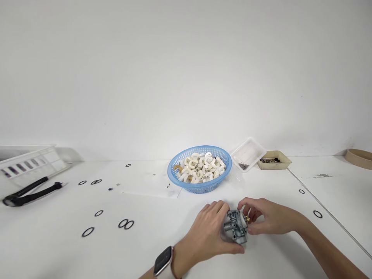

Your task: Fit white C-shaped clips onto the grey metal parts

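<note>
A grey metal carburetor point(236, 228) is held on its side just above or on the white table. My left hand point(207, 232), wearing a smartwatch point(163, 261) at the wrist, grips it from the left, thumb along the bottom and fingers over the top. On its right face sits a white plastic float point(243, 219), with brass fittings point(247, 218) poking out beside it. My right hand point(269, 217) curls around that face, fingertips and thumb at the float's edges. The far side of the carburetor is hidden by my left fingers.
A blue basket point(200, 188) full of white floats stands ahead. Right of it are a white tray point(250, 151) with small pins and a beige tray point(274, 166) with metal parts. Several black rubber rings point(88, 231), black-handled pliers point(31, 192) and a white crate point(31, 166) lie left.
</note>
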Demonstrator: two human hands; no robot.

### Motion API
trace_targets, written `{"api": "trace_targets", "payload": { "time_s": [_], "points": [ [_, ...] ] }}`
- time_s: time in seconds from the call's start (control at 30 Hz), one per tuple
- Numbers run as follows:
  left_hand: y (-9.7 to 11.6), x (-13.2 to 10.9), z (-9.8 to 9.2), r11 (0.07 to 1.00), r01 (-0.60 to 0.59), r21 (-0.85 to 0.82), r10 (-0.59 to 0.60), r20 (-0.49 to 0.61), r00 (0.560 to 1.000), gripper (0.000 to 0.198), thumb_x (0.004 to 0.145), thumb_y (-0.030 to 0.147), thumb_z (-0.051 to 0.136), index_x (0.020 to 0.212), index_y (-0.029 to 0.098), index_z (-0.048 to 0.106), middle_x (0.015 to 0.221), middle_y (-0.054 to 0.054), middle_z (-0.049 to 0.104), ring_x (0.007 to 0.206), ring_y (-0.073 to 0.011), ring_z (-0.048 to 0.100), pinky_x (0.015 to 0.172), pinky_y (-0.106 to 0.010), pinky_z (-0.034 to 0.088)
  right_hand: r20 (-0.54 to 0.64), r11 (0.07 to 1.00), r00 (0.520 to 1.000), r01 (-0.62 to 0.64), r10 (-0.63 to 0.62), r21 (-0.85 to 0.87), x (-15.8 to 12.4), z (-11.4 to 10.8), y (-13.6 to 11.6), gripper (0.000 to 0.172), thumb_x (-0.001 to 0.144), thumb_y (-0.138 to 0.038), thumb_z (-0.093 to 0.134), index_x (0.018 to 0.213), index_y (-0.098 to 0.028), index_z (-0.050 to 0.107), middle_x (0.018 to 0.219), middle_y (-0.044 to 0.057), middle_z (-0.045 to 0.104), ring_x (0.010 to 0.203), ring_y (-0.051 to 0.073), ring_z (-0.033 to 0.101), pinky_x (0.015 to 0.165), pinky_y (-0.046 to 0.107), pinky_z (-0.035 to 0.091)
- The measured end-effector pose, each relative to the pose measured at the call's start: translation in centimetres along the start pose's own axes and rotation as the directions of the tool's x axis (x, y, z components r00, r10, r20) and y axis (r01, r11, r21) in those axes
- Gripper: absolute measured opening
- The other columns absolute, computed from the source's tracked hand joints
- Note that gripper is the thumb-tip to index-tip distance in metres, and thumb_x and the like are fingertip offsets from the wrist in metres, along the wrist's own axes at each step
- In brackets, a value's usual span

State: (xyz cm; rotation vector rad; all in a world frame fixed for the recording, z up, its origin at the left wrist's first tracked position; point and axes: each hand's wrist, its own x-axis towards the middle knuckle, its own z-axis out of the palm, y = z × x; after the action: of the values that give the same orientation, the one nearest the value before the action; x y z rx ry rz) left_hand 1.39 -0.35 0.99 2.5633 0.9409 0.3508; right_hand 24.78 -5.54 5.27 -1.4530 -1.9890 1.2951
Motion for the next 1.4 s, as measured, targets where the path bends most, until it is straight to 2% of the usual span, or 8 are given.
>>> {"api": "trace_targets", "payload": {
  "time_s": [0.17, 0.53, 0.67, 0.8, 1.07, 1.23, 1.3, 1.4],
  "points": [
    [0.1, -0.2, 0.9, 0.997, 0.017, 0.076, -0.011, -0.072, 0.997, 0.074, 0.054, 0.074, 0.088, 0.095, 0.023, 0.052, 0.095, -0.003, 0.059, 0.086, -0.0299, 0.059, 0.076, -0.039, 0.042, -0.075, 0.997, 0.995, -0.072, 0.072, 0.009, 0.3, 1.0, -0.6, 0.038, 0.084, -0.045, 0.076, 0.115, -0.027, 0.062, 0.093, 0.0, 0.064, 0.078, 0.018, 0.057, 0.069, 0.029, 0.047],
    [0.1, -0.1, -0.5, 0.992, 0.09, -0.087, -0.093, -0.027, 0.995, 0.074, 0.054, 0.061, 0.093, 0.105, 0.022, 0.056, 0.102, -0.004, 0.064, 0.093, -0.0316, 0.059, 0.085, -0.046, 0.044, -0.242, 0.986, 0.963, -0.085, 0.118, 0.142, 1.5, 2.5, 0.3, 0.048, 0.071, -0.025, 0.077, 0.116, -0.027, 0.059, 0.095, -0.002, 0.057, 0.071, 0.014, 0.052, 0.06, 0.026, 0.045],
    [0.1, -0.3, -0.7, 0.98, 0.098, -0.172, -0.102, -0.014, 0.995, 0.071, 0.061, 0.05, 0.092, 0.115, 0.023, 0.056, 0.11, -0.004, 0.066, 0.098, -0.0316, 0.06, 0.088, -0.047, 0.046, -0.347, 1.0, 0.938, 0.007, -0.015, -0.026, 1.4, 2.1, 0.1, 0.048, 0.071, -0.018, 0.071, 0.116, -0.028, 0.061, 0.104, -0.001, 0.062, 0.085, 0.018, 0.059, 0.073, 0.03, 0.049],
    [-0.1, -0.3, -0.6, 0.975, 0.068, -0.212, -0.079, -0.041, 0.996, 0.066, 0.068, 0.039, 0.088, 0.124, 0.024, 0.057, 0.116, -0.004, 0.066, 0.104, -0.032, 0.061, 0.093, -0.048, 0.046, -0.332, 0.976, 0.93, 0.097, -0.159, -0.196, 1.4, 2.2, 0.0, 0.045, 0.074, -0.015, 0.066, 0.117, -0.028, 0.062, 0.115, 0.0, 0.065, 0.094, 0.02, 0.062, 0.08, 0.032, 0.049],
    [-0.7, 0.1, -0.3, 0.939, -0.05, -0.341, 0.018, -0.095, 0.995, 0.061, 0.074, 0.026, 0.079, 0.131, 0.026, 0.057, 0.124, -0.004, 0.066, 0.11, -0.0283, 0.062, 0.097, -0.042, 0.048, -0.292, 0.971, 0.935, 0.149, -0.199, -0.186, 1.4, 2.5, -0.3, 0.053, 0.075, -0.017, 0.07, 0.126, -0.029, 0.061, 0.121, 0.0, 0.068, 0.111, 0.024, 0.062, 0.095, 0.036, 0.05],
    [-1.1, 0.3, 0.0, 0.935, -0.051, -0.351, 0.012, -0.114, 0.993, 0.052, 0.078, 0.024, 0.077, 0.127, 0.024, 0.06, 0.122, -0.005, 0.067, 0.109, -0.0285, 0.063, 0.097, -0.041, 0.047, -0.381, 0.971, 0.905, 0.116, -0.19, -0.207, 1.4, 0.4, 1.1, 0.049, 0.087, -0.041, 0.07, 0.133, -0.029, 0.058, 0.139, 0.004, 0.06, 0.125, 0.026, 0.058, 0.107, 0.039, 0.048],
    [-1.1, 0.4, -0.1, 0.932, -0.04, -0.361, 0.002, -0.105, 0.994, 0.049, 0.078, 0.024, 0.078, 0.125, 0.024, 0.062, 0.12, -0.005, 0.068, 0.109, -0.0283, 0.063, 0.097, -0.04, 0.047, -0.529, 0.956, 0.836, -0.019, -0.145, -0.292, 1.8, -1.5, 2.1, 0.041, 0.096, -0.048, 0.057, 0.131, -0.027, 0.059, 0.137, 0.005, 0.062, 0.123, 0.025, 0.059, 0.105, 0.038, 0.05],
    [-1.0, 0.3, -0.5, 0.928, -0.005, -0.373, -0.028, -0.083, 0.996, 0.047, 0.076, 0.025, 0.081, 0.12, 0.023, 0.065, 0.115, -0.004, 0.068, 0.106, -0.028, 0.063, 0.095, -0.039, 0.047, -0.622, 0.916, 0.781, -0.207, -0.057, -0.343, 3.3, -5.1, 3.3, 0.033, 0.103, -0.037, 0.046, 0.126, -0.02, 0.061, 0.124, 0.011, 0.068, 0.113, 0.026, 0.064, 0.096, 0.041, 0.055]
  ]
}}
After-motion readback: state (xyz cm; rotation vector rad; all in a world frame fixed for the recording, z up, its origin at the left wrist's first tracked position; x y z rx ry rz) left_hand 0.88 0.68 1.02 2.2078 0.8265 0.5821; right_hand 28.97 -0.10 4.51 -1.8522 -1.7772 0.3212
